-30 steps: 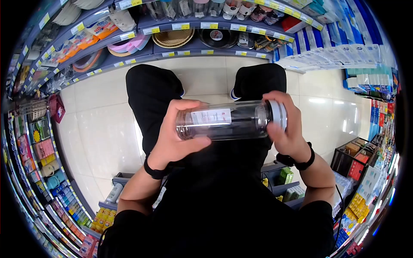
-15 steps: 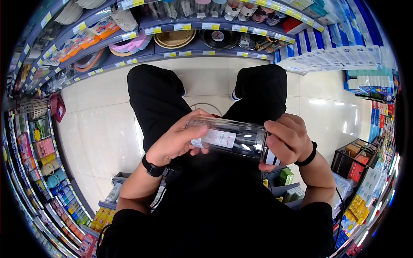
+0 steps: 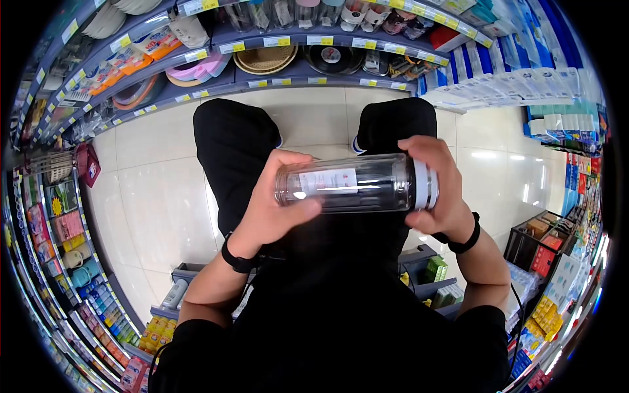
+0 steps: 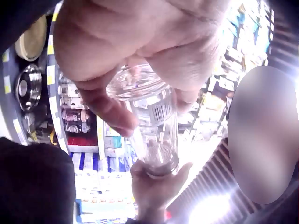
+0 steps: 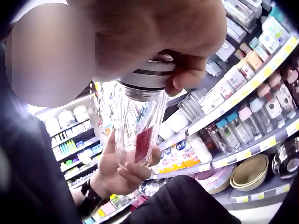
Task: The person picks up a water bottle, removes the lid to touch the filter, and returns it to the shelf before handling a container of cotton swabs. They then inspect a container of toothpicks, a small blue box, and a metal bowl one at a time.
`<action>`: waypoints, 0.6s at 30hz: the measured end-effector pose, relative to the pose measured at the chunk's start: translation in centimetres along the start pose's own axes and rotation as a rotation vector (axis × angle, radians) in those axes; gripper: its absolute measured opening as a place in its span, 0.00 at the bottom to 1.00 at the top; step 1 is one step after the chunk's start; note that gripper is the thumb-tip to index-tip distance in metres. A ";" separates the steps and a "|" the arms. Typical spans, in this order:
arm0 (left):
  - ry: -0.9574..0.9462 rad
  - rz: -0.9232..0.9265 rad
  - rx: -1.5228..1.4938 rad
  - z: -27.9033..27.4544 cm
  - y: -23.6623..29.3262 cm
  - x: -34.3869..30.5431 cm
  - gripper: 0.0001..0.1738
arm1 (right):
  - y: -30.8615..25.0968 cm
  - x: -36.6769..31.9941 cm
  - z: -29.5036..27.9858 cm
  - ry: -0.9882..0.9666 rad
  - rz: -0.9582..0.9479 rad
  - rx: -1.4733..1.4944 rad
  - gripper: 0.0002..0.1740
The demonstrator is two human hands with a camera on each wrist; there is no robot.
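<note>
A clear glass bottle with a white printed label lies sideways between both hands, above the lap. My left hand grips its base end, thumb along the near side. Around the silver-and-black lid at the other end, my right hand curls its fingers and thumb. In the left wrist view, a barcode shows on the bottle, with a mesh strainer at the lid end. A red patch shows through the glass in the right wrist view.
Ahead, a shelf holds bottles, a woven basket and a steel pan. Boxed goods stack up at the right. More shelves line the left side. Pale floor tiles surround the person's legs.
The bottle was tilted and lower half a second ago; now it lies nearly level and higher. The right hand has turned on the lid, its fingers now spread around the rim.
</note>
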State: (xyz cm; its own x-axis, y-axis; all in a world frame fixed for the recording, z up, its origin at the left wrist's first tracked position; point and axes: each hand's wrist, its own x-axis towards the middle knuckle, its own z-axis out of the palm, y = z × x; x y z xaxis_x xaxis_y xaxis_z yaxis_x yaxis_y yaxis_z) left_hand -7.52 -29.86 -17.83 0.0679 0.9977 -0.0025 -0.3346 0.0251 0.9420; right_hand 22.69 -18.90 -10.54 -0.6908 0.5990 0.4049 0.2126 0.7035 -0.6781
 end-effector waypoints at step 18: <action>-0.003 -0.127 -0.034 0.3 -0.9 -0.9 0.49 | -0.5 0.3 0.9 0.128 0.016 -0.011 0.29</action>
State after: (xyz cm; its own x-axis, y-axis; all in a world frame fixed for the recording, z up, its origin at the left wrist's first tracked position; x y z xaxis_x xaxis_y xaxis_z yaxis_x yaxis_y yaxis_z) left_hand -6.99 -30.76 -18.53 0.1142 0.9861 -0.1204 -0.3544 0.1537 0.9224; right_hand 21.75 -19.37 -10.58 -0.5935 0.6538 0.4694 0.2309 0.6970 -0.6789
